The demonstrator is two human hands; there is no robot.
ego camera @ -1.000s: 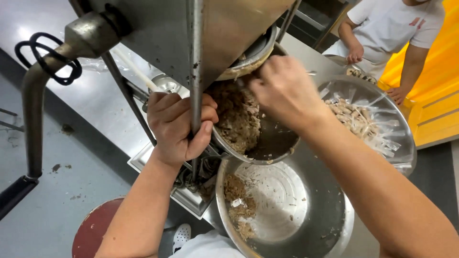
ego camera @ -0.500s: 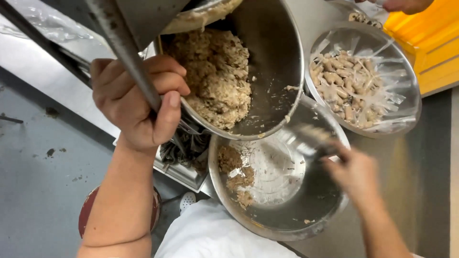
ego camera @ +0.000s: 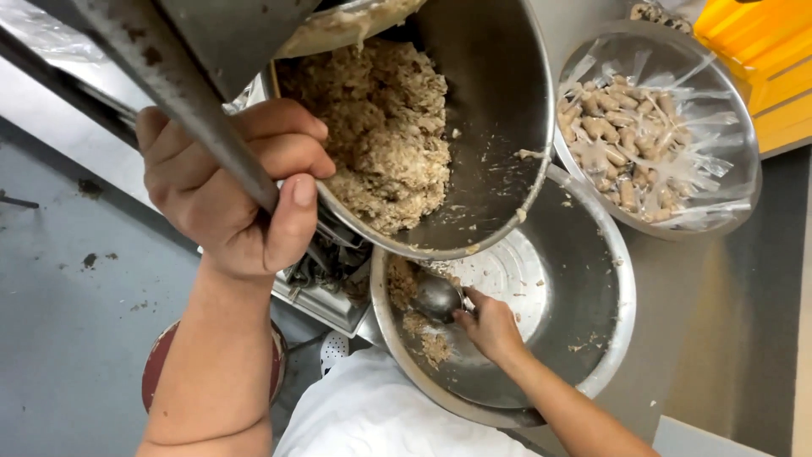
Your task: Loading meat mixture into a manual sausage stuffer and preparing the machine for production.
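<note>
Head view: my left hand (ego camera: 233,190) clamps the metal lever (ego camera: 182,101); my right hand (ego camera: 491,326) pinches a spoon (ego camera: 438,298) inside the lower steel bowl (ego camera: 592,338).

Mixer bowl (ego camera: 491,127) hides the lower bowl's (ego camera: 592,338) far rim; spoon (ego camera: 436,296) handle perhaps inside the right hand (ego camera: 491,326).

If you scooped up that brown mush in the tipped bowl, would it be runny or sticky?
Probably sticky, not runny: the mush clings in a lumpy heap inside the steeply tipped bowl without sliding out. It likely crumbles too, since bits lie in the lower bowl. Smears on the metal suggest it's greasy or moist.
</note>
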